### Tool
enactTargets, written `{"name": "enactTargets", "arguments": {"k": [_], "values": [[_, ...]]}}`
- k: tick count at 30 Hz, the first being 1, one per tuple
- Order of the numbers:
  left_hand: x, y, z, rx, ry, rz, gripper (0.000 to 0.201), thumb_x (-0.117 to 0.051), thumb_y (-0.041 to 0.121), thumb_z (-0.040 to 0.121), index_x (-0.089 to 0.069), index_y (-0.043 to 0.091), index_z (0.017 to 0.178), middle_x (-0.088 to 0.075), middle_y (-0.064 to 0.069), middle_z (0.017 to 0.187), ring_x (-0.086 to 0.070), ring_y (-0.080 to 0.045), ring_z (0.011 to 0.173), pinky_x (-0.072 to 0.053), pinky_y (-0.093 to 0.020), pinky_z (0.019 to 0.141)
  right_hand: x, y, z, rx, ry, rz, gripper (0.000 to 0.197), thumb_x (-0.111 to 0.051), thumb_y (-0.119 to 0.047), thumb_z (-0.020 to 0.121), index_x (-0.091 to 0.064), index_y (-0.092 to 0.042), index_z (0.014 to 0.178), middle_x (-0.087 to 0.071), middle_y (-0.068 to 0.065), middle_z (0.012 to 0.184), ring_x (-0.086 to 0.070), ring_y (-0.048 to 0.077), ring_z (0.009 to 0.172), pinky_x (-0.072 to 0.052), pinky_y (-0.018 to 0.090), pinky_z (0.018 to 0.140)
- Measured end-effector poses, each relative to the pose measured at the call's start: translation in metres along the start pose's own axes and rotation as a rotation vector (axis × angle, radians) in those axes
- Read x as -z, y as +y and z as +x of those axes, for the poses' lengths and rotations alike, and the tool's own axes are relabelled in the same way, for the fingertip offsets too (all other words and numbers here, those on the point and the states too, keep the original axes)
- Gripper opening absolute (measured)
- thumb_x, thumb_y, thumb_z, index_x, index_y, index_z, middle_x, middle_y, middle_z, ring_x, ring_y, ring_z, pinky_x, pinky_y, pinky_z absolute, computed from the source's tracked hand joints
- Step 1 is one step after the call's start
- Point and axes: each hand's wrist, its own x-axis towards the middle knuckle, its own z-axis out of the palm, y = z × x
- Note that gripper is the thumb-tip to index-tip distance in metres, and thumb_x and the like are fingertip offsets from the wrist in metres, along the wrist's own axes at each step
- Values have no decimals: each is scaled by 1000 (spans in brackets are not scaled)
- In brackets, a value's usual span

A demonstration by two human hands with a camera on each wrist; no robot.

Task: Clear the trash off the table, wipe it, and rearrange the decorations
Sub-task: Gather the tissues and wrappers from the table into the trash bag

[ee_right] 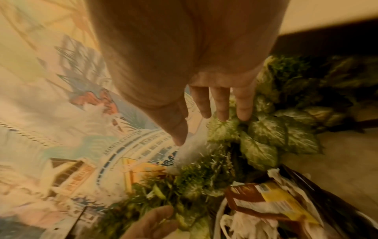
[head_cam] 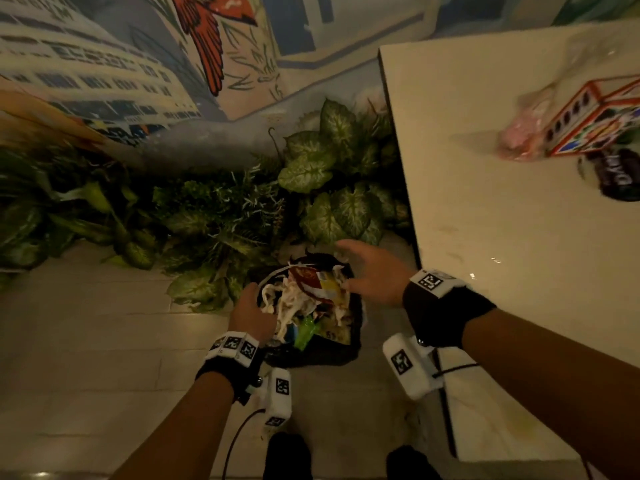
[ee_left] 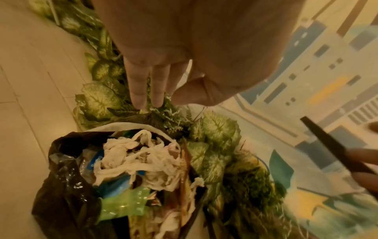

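Both hands are held low over the bin: the left hand (head_cam: 251, 315) is set at the bin's left rim, fingers straight in the left wrist view and clasping nothing, while the right hand (head_cam: 372, 273) is spread above the far side, its grip apart and empty. The bin (head_cam: 313, 356), lined with a black bag, is stood on the floor just beside the bench (head_cam: 485, 209), presumably so trash can be dropped in straight from the edge. The trash (head_cam: 304, 303) is heaped to the brim: crumpled tissue, a green scrap, a red-and-yellow wrapper (ee_right: 272, 205) whose print cannot be read. On the bench a patterned box (head_cam: 595, 116), a pink bag and a dark packet (head_cam: 620, 178) are left; white lettering shows on the packet, too blurred to be read.
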Motion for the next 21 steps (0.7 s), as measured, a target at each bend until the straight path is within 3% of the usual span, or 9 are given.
{"name": "enactTargets", "arguments": {"k": [2, 5, 8, 14, 19, 21], "values": [[-2, 14, -17, 6, 42, -19, 72, -58, 10, 84, -27, 20, 148, -40, -10, 147, -46, -35, 127, -45, -43, 100, 30, -3, -28, 69, 32, -15, 63, -64, -27, 88, -34, -27, 144, -40, -4, 148, -43, 16, 132, -37, 21, 98], [-7, 44, -41, -42, 79, -68, 69, -58, 6, 87, -28, 20, 147, -41, -10, 147, -48, -33, 125, -47, -41, 95, 76, 5, -74, 117, 69, -79, 45, -66, -29, 86, -54, -24, 129, -60, -4, 124, -58, 13, 108, -46, 27, 92], [-12, 85, -65, -175, 72, -66, 60, -55, 6, 90, -33, 19, 144, -43, -6, 145, -50, -27, 122, -47, -38, 91, 116, 29, -114, 50, 95, -131, 32, -67, -29, 86, -61, -24, 117, -66, -5, 110, -63, 12, 94, -50, 29, 87], [-24, 168, -99, -489, -30, 37, 44, -56, 6, 87, -53, 16, 129, -56, -1, 128, -56, -16, 106, -48, -31, 85, 171, 95, -196, -220, 171, -238, 32, -67, -33, 85, -61, -24, 115, -65, -7, 107, -60, 11, 88, -43, 24, 80], [-47, 211, -123, -628, -78, 100, 35, -59, 7, 87, -59, 15, 121, -62, -1, 118, -58, -20, 105, -49, -33, 89, 196, 141, -264, -360, 289, -209, 30, -69, -32, 84, -64, -24, 112, -68, -5, 104, -63, 14, 92, -46, 27, 82], [-62, 224, -131, -651, -113, 110, 32, -60, 5, 86, -60, 15, 117, -62, -2, 115, -58, -20, 103, -48, -31, 85, 202, 158, -289, -387, 327, -181, 27, -69, -31, 84, -65, -24, 110, -68, -5, 101, -63, 14, 91, -46, 27, 82]]}}
